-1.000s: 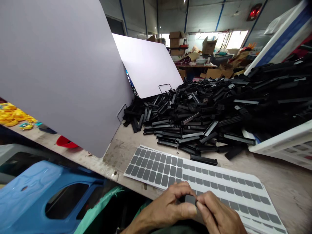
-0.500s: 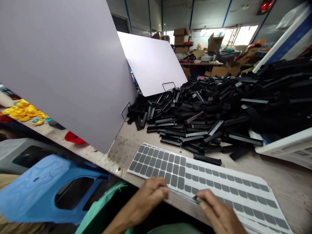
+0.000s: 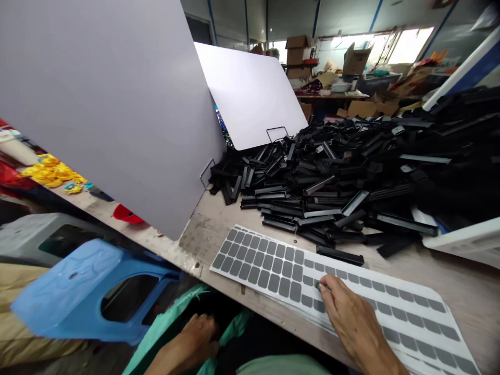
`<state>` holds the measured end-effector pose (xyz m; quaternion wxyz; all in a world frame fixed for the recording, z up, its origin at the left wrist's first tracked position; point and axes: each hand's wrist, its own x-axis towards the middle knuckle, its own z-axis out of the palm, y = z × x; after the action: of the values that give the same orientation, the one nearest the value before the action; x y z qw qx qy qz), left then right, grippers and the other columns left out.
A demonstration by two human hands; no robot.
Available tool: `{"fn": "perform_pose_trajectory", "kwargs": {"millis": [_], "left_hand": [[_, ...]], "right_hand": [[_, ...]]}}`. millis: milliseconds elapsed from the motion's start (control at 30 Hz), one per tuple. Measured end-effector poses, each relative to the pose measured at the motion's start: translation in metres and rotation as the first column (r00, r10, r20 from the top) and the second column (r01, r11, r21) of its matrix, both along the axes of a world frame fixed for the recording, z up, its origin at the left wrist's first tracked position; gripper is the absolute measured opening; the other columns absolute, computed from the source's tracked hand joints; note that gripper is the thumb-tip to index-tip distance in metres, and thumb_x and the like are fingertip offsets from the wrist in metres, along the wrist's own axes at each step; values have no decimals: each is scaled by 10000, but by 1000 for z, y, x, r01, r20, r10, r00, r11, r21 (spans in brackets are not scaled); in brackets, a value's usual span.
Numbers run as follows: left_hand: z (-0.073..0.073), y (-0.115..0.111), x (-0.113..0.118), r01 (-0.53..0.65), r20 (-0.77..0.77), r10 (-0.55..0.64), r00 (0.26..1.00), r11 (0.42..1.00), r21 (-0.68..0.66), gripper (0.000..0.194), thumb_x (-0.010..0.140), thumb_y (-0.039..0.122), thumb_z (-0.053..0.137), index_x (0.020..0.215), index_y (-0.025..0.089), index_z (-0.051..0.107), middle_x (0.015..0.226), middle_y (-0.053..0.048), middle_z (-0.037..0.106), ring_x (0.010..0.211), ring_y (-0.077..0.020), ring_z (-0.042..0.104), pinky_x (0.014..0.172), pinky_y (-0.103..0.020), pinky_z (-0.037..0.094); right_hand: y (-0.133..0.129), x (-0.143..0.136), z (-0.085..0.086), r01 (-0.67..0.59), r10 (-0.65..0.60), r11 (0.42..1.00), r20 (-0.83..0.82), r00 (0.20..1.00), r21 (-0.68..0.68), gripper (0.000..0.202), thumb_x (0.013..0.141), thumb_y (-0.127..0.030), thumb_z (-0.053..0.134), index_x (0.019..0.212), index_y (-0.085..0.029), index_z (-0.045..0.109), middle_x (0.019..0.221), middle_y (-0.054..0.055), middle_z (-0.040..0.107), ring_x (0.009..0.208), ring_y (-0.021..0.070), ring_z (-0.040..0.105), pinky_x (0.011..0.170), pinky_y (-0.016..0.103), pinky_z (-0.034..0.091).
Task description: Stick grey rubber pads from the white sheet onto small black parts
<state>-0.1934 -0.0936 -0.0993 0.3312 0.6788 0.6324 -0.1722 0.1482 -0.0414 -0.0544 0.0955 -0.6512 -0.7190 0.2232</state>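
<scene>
A white sheet (image 3: 253, 289) with rows of grey rounded stickers lies along the table's front edge, with at least one more sheet layered beneath it. My right hand (image 3: 349, 312) is over its middle, thumb and forefinger pinched on a small grey sticker (image 3: 319, 285) among the smaller shapes. Lower down, off the table, my left hand (image 3: 197, 336) reaches into the mouth of a green sack (image 3: 156, 338) by my lap. Its fingers point down into the dark opening and are mostly hidden, so whether it holds anything does not show.
A large heap of black plastic channel pieces (image 3: 304, 192) covers the table behind the sheet. Two big white boards (image 3: 253, 99) stand on wire stands at the left and back. A blue stool (image 3: 89, 291) is at left below the table; a white crate (image 3: 469, 242) is at right.
My left hand has dropped from the sheet's front edge down into the green sack. The right hand has shifted from that edge up onto the small stickers. The view has shifted slightly.
</scene>
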Motion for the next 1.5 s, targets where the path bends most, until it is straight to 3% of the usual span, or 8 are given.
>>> {"fn": "perform_pose_trajectory", "kwargs": {"millis": [67, 133, 300, 400, 500, 667, 1133, 1500], "left_hand": [[-10, 3, -3, -5, -65, 4, 998, 1000, -5, 363, 728, 183, 537, 1064, 146, 671, 1219, -174, 637, 1206, -371, 562, 1040, -498, 387], [-4, 6, 0, -1, -89, 0, 996, 1000, -4, 368, 766, 183, 524, 1108, 139, 653, 1238, -178, 623, 1203, -369, 561, 1009, -485, 408], [64, 19, 43, 15, 292, -67, 954, 984, 178, 255, 971, 326, 428, 874, 220, 639, 893, -13, 664, 884, -199, 631, 817, -292, 472], [82, 41, 80, 13, 439, -248, 864, 881, 472, 228, 1007, 302, 438, 1109, 228, 627, 1174, -56, 639, 1118, -207, 585, 979, -307, 455], [62, 68, 103, 188, 262, -438, 860, 750, 635, 466, 948, 418, 582, 1369, 231, 515, 1491, -156, 426, 1427, -387, 298, 1132, -574, 311], [27, 88, 109, 327, 175, -525, 833, 722, 610, 737, 860, 711, 519, 1450, 274, 452, 1537, -194, 368, 1457, -454, 210, 1119, -711, 200], [24, 86, 112, 360, 127, -542, 831, 696, 621, 750, 846, 700, 557, 1483, 339, 394, 1556, -182, 336, 1438, -492, 222, 1082, -727, 234], [24, 79, 136, 365, 161, -542, 825, 728, 580, 805, 833, 646, 626, 1517, 384, 291, 1574, -205, 268, 1426, -538, 196, 1040, -781, 236]], "right_hand": [[4, -3, 0, 4, -6, 999, 41, 999, 35, 190, 1023, -271, 288, 981, -266, 474, 942, 3, 670, 765, 206, 668, 593, 314, 392], [8, -7, 0, 1, -7, 998, 87, 996, 69, 179, 1025, -252, 292, 981, -258, 465, 966, 16, 666, 778, 213, 667, 588, 314, 386], [19, -22, -5, -60, 30, 988, 203, 979, 144, 170, 1004, -184, 346, 885, -243, 452, 897, 23, 640, 708, 217, 658, 571, 310, 375], [24, -30, -7, -94, 45, 979, 256, 966, 181, 173, 992, -155, 366, 873, -234, 463, 855, 25, 629, 665, 215, 667, 557, 307, 373], [25, -32, -7, -103, 39, 972, 290, 956, 210, 151, 988, -156, 384, 894, -232, 474, 872, 28, 646, 676, 217, 690, 561, 310, 377], [26, -30, -6, -105, 35, 970, 301, 953, 220, 161, 984, -139, 383, 887, -234, 469, 869, 25, 647, 728, 203, 704, 573, 302, 370], [36, -34, -5, -61, 48, 993, 132, 990, 97, 159, 979, -200, 356, 885, -237, 478, 908, 44, 658, 758, 253, 677, 606, 325, 321], [32, -2, 12, 23, -30, 999, -231, 972, -32, 300, 987, -410, 382, 743, -238, 410, 707, -39, 547, 672, 144, 541, 654, 247, 403]]}}
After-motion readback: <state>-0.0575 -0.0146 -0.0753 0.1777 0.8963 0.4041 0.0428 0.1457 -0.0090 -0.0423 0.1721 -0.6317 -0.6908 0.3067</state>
